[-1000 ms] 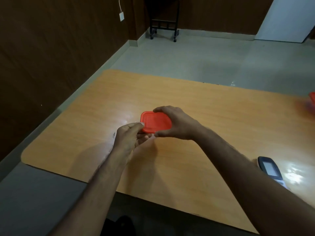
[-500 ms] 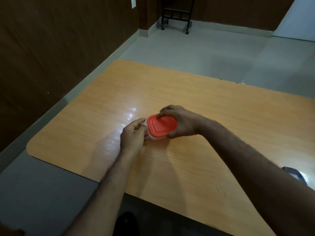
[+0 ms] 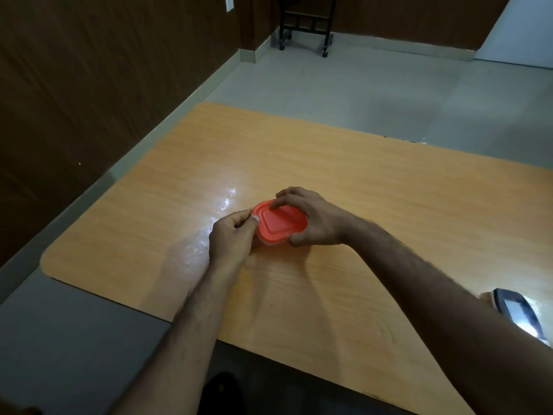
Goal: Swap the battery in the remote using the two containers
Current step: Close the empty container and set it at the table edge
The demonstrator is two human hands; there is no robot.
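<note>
A small clear container with a red lid stands on the wooden table, near its middle. My right hand curls over the lid from the right, fingers on its far edge and thumb at its near corner. My left hand grips the container's left side, thumb and fingers pinching at the lid's left rim. The dark remote with a pale screen lies at the table's right, partly hidden behind my right forearm. What is inside the container is hidden, and no second container shows.
The table's rounded front-left corner sits close to a dark wood-panelled wall. A black wheeled rack stands on the grey floor far behind the table. A bright glare lies on the tabletop just left of the container.
The container came down from just above the table to rest on it. My left hand closed its pinch on the lid's left rim. The view tilted, and the red container at the right edge left view.
</note>
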